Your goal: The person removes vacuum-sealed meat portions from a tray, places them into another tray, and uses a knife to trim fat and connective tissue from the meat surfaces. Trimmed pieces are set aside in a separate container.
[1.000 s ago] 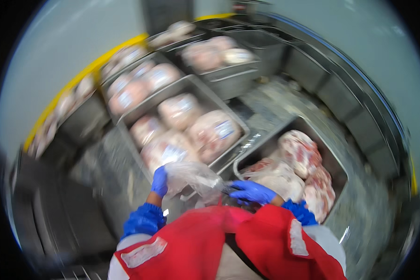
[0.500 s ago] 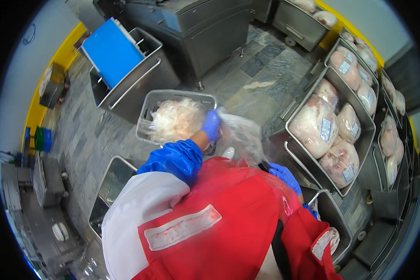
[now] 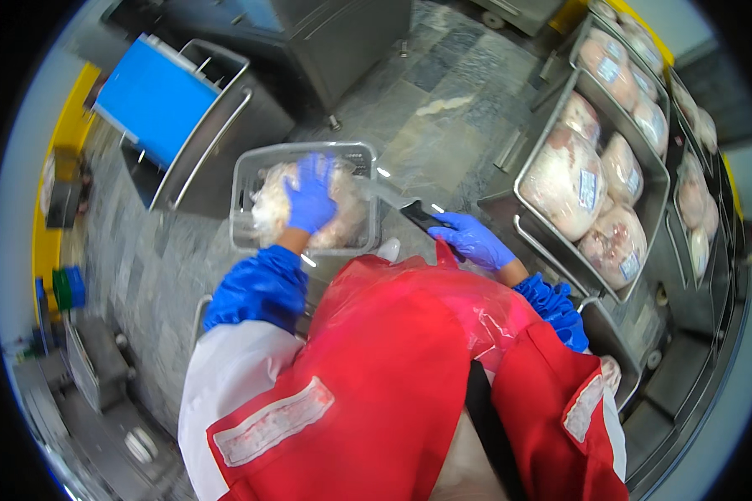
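Observation:
My left hand (image 3: 312, 196), in a blue-purple glove, lies with fingers spread on a heap of crumpled clear plastic film (image 3: 271, 204). The heap fills a grey translucent crate (image 3: 309, 147) in front of me. To the right, my right hand (image 3: 479, 240), gloved alike, is closed round the black handle of a knife (image 3: 420, 217). The pale blade points left toward the crate's right rim and is blurred. Part of my red apron, with a clear plastic cover over it, lies just below the right hand.
Metal tubs (image 3: 522, 225) of large plastic-wrapped, labelled meat pieces (image 3: 564, 175) line the right side. At upper left, a metal tub (image 3: 226, 138) carries a blue board (image 3: 154, 100). A steel machine (image 3: 334, 58) stands behind the crate, on a wet tiled floor (image 3: 451, 92).
My left hand has moved left from beside the crate onto the film heap, and the clear bag it held is out of it. My right hand has risen, bringing the knife into view.

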`<action>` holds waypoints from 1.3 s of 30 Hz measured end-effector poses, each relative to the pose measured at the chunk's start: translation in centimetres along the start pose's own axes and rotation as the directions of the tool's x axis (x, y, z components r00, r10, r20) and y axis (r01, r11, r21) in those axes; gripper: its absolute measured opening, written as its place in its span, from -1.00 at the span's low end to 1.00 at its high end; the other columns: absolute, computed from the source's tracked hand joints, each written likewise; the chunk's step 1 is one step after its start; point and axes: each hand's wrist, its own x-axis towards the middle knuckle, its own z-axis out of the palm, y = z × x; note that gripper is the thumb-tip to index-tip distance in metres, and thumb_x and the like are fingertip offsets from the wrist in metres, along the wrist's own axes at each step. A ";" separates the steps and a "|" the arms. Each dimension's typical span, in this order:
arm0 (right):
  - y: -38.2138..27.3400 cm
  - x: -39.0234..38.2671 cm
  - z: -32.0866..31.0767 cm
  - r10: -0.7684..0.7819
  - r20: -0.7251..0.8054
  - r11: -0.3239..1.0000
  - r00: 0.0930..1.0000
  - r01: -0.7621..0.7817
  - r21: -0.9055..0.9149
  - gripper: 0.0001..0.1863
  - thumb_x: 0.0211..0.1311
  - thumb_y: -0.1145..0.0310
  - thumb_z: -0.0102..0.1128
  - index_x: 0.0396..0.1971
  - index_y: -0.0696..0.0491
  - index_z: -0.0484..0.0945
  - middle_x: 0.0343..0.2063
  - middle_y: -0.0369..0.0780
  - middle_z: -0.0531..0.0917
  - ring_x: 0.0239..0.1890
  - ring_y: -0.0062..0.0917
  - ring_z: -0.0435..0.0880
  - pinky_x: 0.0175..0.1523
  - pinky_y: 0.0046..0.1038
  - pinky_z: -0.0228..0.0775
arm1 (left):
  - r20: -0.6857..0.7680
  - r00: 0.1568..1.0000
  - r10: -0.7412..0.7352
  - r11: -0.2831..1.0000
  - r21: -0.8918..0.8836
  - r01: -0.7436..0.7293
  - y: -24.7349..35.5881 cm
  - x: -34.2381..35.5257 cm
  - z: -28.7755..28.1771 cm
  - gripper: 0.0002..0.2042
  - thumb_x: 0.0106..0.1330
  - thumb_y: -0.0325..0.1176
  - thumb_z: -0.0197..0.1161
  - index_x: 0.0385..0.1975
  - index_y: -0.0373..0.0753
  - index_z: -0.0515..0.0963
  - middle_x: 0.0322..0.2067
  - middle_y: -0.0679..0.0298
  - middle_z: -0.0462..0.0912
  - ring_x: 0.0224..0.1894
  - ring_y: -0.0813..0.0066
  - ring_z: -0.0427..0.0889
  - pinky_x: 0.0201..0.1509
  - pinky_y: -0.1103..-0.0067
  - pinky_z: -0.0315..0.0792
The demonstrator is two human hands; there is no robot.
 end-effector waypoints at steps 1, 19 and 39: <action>-0.2 0.3 -0.1 -0.001 -0.014 0.999 1.000 0.002 0.053 -0.67 0.13 0.24 0.06 -0.20 0.18 0.44 -0.70 -0.33 0.42 -0.75 -0.73 0.30 -0.68 -0.65 0.11 | -0.017 0.979 0.201 0.980 0.011 -0.201 2.9 0.8 0.0 -0.17 -0.10 -0.19 0.12 0.25 0.04 -0.14 0.26 0.18 -0.14 0.29 0.18 -0.13 0.14 -0.04 -0.20; 15.8 -22.3 8.1 0.467 -0.869 0.852 -0.163 0.345 0.393 -0.45 0.05 0.17 0.13 0.02 0.12 0.30 -0.34 -0.14 0.52 -0.38 -0.53 0.51 -0.35 -0.56 0.39 | 0.384 0.515 0.766 0.642 -0.456 -0.616 12.7 11.7 9.5 -0.59 0.14 -0.32 -0.03 0.01 -0.32 0.28 0.03 0.02 0.33 0.12 0.15 0.24 0.19 0.34 0.07; 38.9 -33.0 5.6 0.827 -0.539 0.158 -0.161 0.986 -0.052 -0.73 -0.22 0.51 0.19 -0.40 0.09 0.40 -0.54 -0.31 0.45 -0.54 -0.58 0.41 -0.45 -0.52 0.27 | 0.364 -0.739 0.567 -0.157 -0.833 -0.531 58.9 -22.9 2.5 -0.44 0.12 -0.27 0.13 0.13 -0.24 0.14 0.06 0.05 0.29 0.09 0.27 0.31 0.10 0.50 0.23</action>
